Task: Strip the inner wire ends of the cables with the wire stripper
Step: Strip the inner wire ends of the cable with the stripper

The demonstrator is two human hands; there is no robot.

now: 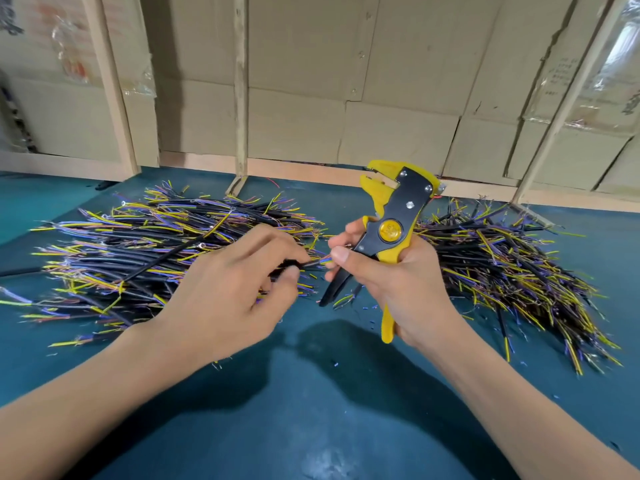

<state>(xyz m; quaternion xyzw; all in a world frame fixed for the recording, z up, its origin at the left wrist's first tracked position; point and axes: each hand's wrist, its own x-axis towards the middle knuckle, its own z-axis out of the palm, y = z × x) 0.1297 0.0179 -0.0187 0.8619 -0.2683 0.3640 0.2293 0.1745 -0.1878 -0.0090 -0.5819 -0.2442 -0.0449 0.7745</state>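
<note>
Left hand [228, 289] pinches a black cable [294, 264] at centre, between two cable piles. Right hand [391, 271] grips the yellow wire stripper [391, 230], head raised. Step in hand: presenting a cable; next, feed its inner wires into the head.

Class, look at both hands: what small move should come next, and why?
Probably bring the cable in the left hand up into the stripper head. The right hand grips the stripper upright, and the cable's wire ends sit below its head, not yet in it.
</note>
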